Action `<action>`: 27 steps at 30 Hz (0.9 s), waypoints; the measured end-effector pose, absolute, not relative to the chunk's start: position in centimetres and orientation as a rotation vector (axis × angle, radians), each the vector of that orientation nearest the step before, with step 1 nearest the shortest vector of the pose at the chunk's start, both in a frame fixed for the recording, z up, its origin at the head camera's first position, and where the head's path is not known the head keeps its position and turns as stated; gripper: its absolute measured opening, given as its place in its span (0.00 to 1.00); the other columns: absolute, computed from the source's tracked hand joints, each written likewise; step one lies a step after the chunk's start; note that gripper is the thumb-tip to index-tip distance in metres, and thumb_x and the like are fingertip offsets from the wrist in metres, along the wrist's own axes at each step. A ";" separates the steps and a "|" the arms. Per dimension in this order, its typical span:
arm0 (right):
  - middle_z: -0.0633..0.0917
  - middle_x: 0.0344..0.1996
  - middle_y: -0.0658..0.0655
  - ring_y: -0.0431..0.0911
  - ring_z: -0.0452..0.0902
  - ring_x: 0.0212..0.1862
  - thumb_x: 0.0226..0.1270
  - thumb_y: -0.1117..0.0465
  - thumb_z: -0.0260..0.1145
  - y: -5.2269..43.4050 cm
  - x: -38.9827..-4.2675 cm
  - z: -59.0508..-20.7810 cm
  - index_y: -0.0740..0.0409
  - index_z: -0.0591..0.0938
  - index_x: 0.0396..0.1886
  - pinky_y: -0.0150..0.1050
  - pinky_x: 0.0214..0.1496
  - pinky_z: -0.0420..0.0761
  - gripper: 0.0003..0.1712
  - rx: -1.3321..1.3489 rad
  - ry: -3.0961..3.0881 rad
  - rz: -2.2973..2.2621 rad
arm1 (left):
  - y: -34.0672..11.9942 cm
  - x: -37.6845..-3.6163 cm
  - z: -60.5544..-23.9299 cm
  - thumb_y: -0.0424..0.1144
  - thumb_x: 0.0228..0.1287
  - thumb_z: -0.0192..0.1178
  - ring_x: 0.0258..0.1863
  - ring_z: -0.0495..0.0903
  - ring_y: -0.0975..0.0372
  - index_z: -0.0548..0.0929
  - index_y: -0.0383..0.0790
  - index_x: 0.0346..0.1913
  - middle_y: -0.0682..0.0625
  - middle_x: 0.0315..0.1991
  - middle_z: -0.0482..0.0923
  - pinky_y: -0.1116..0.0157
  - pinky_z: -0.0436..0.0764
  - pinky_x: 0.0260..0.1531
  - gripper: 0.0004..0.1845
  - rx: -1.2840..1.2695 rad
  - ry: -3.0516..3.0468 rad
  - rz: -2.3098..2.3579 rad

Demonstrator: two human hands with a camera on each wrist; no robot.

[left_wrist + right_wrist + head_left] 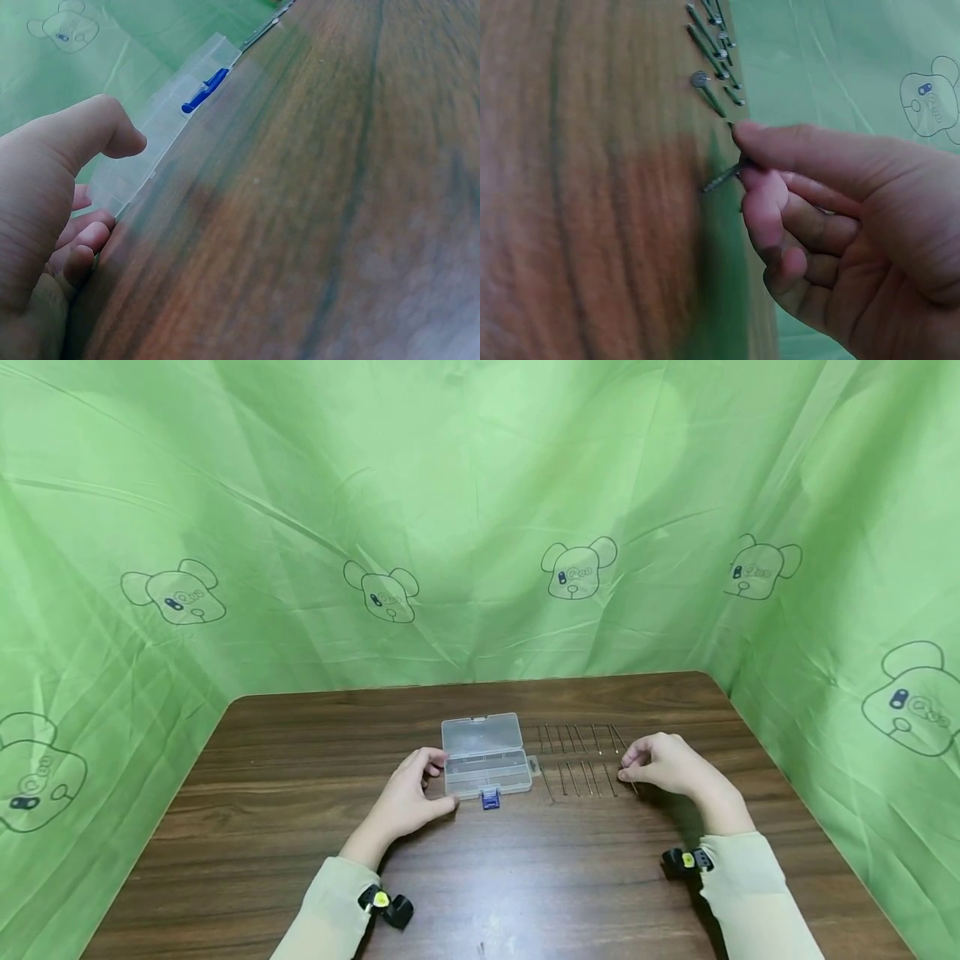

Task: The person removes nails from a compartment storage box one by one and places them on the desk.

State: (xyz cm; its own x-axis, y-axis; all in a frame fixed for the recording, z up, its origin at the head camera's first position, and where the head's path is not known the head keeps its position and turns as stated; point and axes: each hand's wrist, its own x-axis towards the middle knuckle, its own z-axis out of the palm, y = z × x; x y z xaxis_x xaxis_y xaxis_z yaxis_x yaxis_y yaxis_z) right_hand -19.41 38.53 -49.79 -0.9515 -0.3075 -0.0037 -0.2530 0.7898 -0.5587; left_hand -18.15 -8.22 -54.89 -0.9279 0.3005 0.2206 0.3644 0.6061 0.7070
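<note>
A clear plastic box (487, 772) with a blue latch (491, 799) lies with its lid (482, 735) swung back, left of two rows of nails. My left hand (408, 793) is at its left end, fingertips right at the edge and thumb near the front corner. In the left wrist view the thumb (112, 131) stands straight out and overlaps the box wall (154, 146). Between thumb and index finger my right hand (663, 766) pinches a nail (721, 178), at the right end of the front row. Its other end is hidden by the fingers.
Several flat-headed nails (709, 94) lie spaced out on the brown wooden table (300, 777), in a back row and a front row. Green cloth (465, 527) with printed bear heads hangs behind and along both sides of the table.
</note>
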 end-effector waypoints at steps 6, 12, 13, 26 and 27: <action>0.89 0.27 0.43 0.39 0.82 0.31 0.63 0.54 0.84 38.6 -19.6 -50.6 0.53 0.89 0.33 0.43 0.43 0.81 0.11 -0.369 2.905 -0.903 | -8.2 -18.1 -54.8 0.41 0.54 0.81 0.51 0.79 0.61 0.80 0.42 0.67 0.53 0.53 0.80 0.62 0.81 0.49 0.36 -0.566 -2.752 -1.236; 0.87 0.20 0.46 0.41 0.85 0.25 0.67 0.54 0.81 38.5 -19.5 -50.9 0.54 0.87 0.31 0.40 0.39 0.81 0.12 -0.305 2.883 -0.947 | -8.2 -18.1 -54.7 0.40 0.54 0.81 0.51 0.80 0.61 0.80 0.41 0.66 0.53 0.54 0.81 0.61 0.81 0.50 0.36 -0.574 -2.740 -1.242; 0.87 0.20 0.46 0.41 0.85 0.25 0.68 0.54 0.81 38.5 -19.5 -50.9 0.54 0.87 0.31 0.41 0.38 0.81 0.12 -0.298 2.881 -0.953 | -8.2 -18.1 -54.7 0.40 0.54 0.81 0.51 0.80 0.61 0.80 0.41 0.66 0.53 0.54 0.81 0.61 0.81 0.50 0.36 -0.573 -2.740 -1.241; 0.87 0.20 0.46 0.42 0.86 0.26 0.71 0.53 0.79 38.3 -19.4 -50.9 0.52 0.87 0.30 0.44 0.41 0.82 0.12 -0.274 2.872 -0.937 | -8.2 -18.2 -54.9 0.40 0.53 0.82 0.51 0.80 0.61 0.80 0.41 0.66 0.53 0.53 0.80 0.61 0.82 0.50 0.36 -0.563 -2.741 -1.248; 0.87 0.20 0.46 0.42 0.86 0.26 0.71 0.53 0.79 38.3 -19.3 -50.8 0.52 0.87 0.30 0.44 0.41 0.82 0.12 -0.275 2.874 -0.933 | -8.2 -18.2 -54.9 0.40 0.53 0.82 0.51 0.80 0.61 0.80 0.41 0.66 0.53 0.53 0.80 0.60 0.82 0.50 0.36 -0.563 -2.743 -1.249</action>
